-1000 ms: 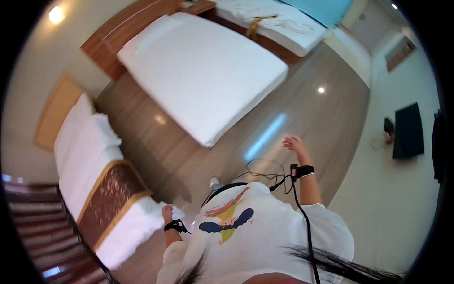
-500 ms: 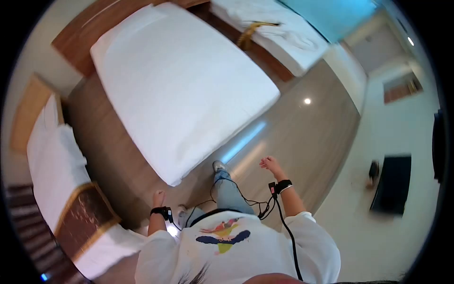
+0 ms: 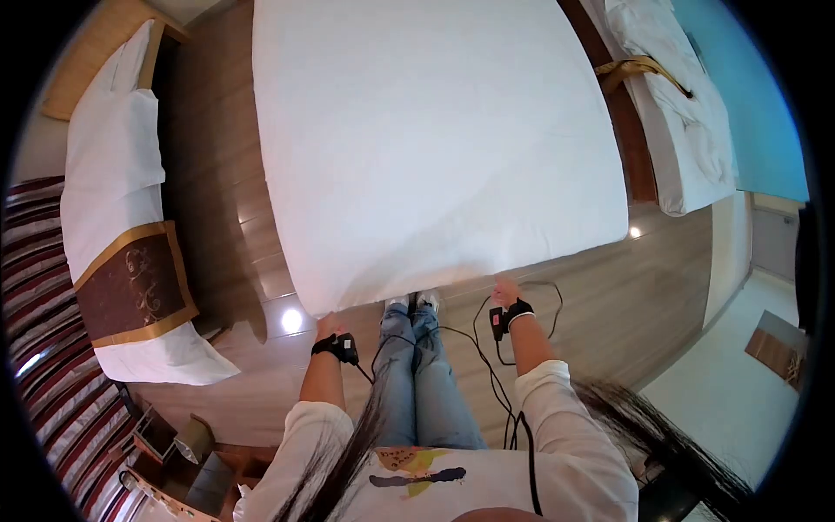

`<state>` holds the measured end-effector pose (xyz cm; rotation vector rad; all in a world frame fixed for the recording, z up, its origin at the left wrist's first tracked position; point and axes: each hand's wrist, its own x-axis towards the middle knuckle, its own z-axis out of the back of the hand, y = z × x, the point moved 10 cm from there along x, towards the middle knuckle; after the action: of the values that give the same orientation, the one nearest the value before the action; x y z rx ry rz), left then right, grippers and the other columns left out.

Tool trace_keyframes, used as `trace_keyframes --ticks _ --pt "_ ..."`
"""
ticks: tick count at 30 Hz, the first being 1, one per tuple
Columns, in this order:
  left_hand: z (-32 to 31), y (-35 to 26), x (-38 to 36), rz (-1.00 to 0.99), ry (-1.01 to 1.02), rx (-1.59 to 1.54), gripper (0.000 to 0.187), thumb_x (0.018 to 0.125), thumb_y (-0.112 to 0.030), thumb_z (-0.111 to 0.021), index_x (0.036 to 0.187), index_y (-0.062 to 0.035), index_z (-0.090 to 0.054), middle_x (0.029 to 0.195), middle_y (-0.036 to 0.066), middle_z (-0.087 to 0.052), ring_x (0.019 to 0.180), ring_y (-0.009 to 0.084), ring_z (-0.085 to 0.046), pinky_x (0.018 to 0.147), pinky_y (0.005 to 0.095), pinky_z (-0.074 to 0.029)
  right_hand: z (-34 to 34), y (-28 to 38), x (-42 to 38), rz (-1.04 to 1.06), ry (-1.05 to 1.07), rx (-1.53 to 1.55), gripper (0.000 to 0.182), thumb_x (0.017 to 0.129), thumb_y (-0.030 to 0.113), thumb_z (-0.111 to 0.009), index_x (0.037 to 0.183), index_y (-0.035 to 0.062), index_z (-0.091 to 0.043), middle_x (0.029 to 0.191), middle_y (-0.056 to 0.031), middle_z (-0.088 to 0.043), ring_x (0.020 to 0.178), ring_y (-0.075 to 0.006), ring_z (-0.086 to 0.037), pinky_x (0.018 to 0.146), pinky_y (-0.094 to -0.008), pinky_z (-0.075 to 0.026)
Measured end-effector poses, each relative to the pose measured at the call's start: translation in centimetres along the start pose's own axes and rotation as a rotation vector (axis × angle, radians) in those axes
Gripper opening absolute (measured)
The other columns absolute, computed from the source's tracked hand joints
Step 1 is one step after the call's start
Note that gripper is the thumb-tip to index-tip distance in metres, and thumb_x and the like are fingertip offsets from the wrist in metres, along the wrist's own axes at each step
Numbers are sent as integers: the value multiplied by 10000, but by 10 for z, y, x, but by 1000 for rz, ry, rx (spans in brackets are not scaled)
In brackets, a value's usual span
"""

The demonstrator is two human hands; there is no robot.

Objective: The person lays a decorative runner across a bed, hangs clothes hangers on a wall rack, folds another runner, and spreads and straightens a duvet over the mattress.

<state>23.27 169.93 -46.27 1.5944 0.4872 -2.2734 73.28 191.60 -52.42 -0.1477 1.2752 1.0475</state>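
Note:
A mattress covered by a smooth white sheet (image 3: 435, 130) lies right in front of me, its near edge just ahead of my feet. My left hand (image 3: 329, 326) is at the near left corner of the mattress. Its fingers are small in view and partly hidden, so I cannot make out a grip. Farther right, my right hand (image 3: 506, 291) is close against the same near edge, fingers bent toward the sheet. Whether either hand holds the sheet cannot be seen. Black devices with cables are strapped to both wrists.
On the left stands another bed with white bedding (image 3: 130, 204) and a brown, gold-edged bed runner (image 3: 137, 283). At right, a gold-brown cloth (image 3: 639, 66) lies across a third bed (image 3: 687, 148). Loose black cables (image 3: 487, 365) hang by my legs. A desk (image 3: 230, 470) is at lower left.
I have turned and stepped up to the foot of the middle bed. Both hands have come from the open floor area to the mattress's near edge, and my feet are now together.

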Motion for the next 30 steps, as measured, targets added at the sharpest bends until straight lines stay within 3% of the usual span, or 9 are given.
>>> trace_keyframes --ticks 3,5,10,11,15,24,25,27,30 --pt "-6 -12 16 20 -19 -227 380 756 -208 -483 1024 25 -350 932 169 -402 688 246 -497 508 326 -461 2 59 -55 -609 -175 616 286 786 320 -434 845 51 -512 677 -81 -532 563 -173 -505 477 -295 -435" --pt "12 7 10 36 -161 -605 324 754 -234 -511 920 29 -419 828 133 -479 699 218 -509 523 297 -441 -5 38 -26 -504 -212 790 294 788 322 -434 794 38 -511 655 -81 -531 539 -176 -500 459 -294 -430" --pt "12 38 58 117 -26 -668 256 755 -230 -529 872 -22 -436 806 115 -462 634 204 -492 521 270 -455 -8 33 -34 -549 -275 859 289 739 316 -532 627 56 -473 502 -43 -452 424 -144 -432 356 -259 -335" --pt "3 41 62 137 44 -646 252 742 -228 -549 842 -20 -448 762 108 -473 614 193 -492 512 269 -453 -2 30 -24 -377 -340 897 294 721 307 -562 613 49 -472 494 -46 -451 413 -134 -428 326 -227 -310" --pt "-1 30 45 55 78 -619 279 721 -261 -573 806 -17 -470 642 84 -498 522 166 -487 458 258 -432 -2 24 -20 -470 -344 818 285 721 275 -569 608 31 -474 494 -37 -434 427 -139 -433 334 -249 -358" --pt "42 3 36 -377 -400 217 278 710 -251 -529 541 -31 -548 529 67 -536 485 154 -504 472 286 -388 25 -12 -4 -221 -577 107 227 712 197 -512 624 -12 -496 553 -81 -501 507 -177 -475 469 -308 -374" --pt "40 -10 27 -454 -402 439 206 676 -236 -520 566 -69 -572 547 77 -547 560 174 -529 536 319 -397 10 9 -15 -281 -440 523 231 720 221 -494 636 7 -511 559 -81 -505 492 -157 -473 445 -282 -374" --pt "35 -6 28 -402 -365 772 142 624 -202 -515 569 -88 -580 566 95 -554 572 187 -535 542 320 -394 -6 -10 -28 -330 -307 688 207 719 203 -511 638 12 -506 540 -72 -496 460 -147 -464 404 -274 -367" --pt "45 45 13 -200 -119 204 160 659 -160 -503 548 -51 -540 527 83 -532 475 171 -516 416 279 -381 2 -18 -60 -402 -127 726 202 729 210 -513 657 22 -501 517 -69 -481 424 -149 -465 364 -252 -371"
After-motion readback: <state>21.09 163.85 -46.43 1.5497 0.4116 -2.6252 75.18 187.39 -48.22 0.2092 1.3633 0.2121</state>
